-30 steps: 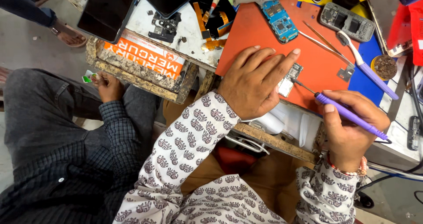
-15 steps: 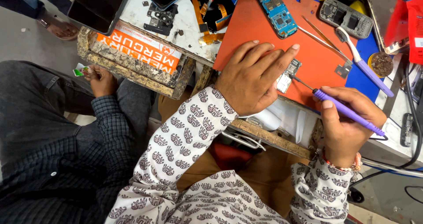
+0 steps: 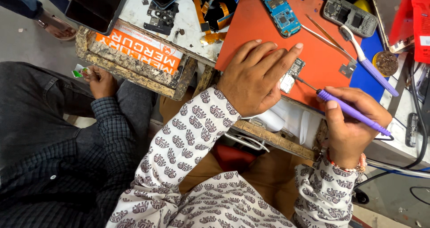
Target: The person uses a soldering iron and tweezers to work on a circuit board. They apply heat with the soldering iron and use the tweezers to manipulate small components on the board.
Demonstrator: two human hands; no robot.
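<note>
**Two Hands Work on a Tiny Circuit Board**

The left hand [image 3: 255, 78] lies flat on the orange mat [image 3: 255, 26]. Its fingers are spread wide and it grips nothing. The fingertips press down on a small circuit board [image 3: 292, 74], which sits on the mat near its lower edge.

The right hand [image 3: 351, 122] is closed around a purple screwdriver [image 3: 351, 111]. The thin metal tip points at the small circuit board and touches its right side, or is just beside it; I cannot tell which.

Higher up on the mat lies a blue circuit board [image 3: 282, 13]. A pair of tweezers [image 3: 324, 37] lies to its right. A purple and white toothbrush [image 3: 369, 60] lies across the edge of the mat and the blue patch beside it. A grey phone frame [image 3: 350, 16] sits near the top. A little round dish [image 3: 386, 63] with dark bits in it stands right beside the toothbrush.

To the left, the worktop [image 3: 139, 10] is white and scratched, with small black parts on it. An orange sign [image 3: 141, 51] is stuck on its front edge.

Another person in a dark checked shirt sits at the left. That person's hand [image 3: 99, 81] holds a small green and white packet [image 3: 79, 71], well apart from the mat.
</note>
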